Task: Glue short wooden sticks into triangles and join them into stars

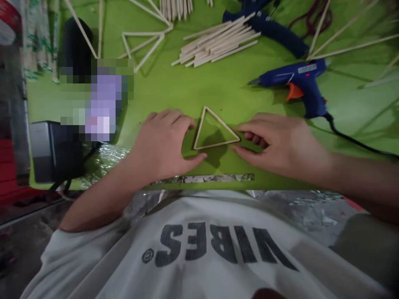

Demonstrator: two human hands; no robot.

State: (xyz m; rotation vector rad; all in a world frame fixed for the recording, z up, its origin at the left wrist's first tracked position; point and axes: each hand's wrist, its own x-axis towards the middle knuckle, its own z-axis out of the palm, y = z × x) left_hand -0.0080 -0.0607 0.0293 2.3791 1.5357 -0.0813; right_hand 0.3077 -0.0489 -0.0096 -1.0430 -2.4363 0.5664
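A small triangle of three wooden sticks (217, 145) lies flat on the green table (168, 89). My left hand (165, 143) is at its left side, thumb and fingers spread apart with nothing between them. On the other side, my right hand (271, 143) is at the triangle's right corner, its thumb and index finger parted around that corner; whether they touch it cannot be made out. A blue glue gun (307, 79) with an orange trigger lies beyond my right hand, its nozzle pointing left and a small red light showing.
Loose sticks (218, 41) lie in a pile at the back. Joined stick frames (143, 33) stand behind left. A dark blue tool (274, 31) lies back right. A black box (51, 151) and crinkled plastic (104, 160) are at left. A patterned strip (218, 178) lies along the front edge.
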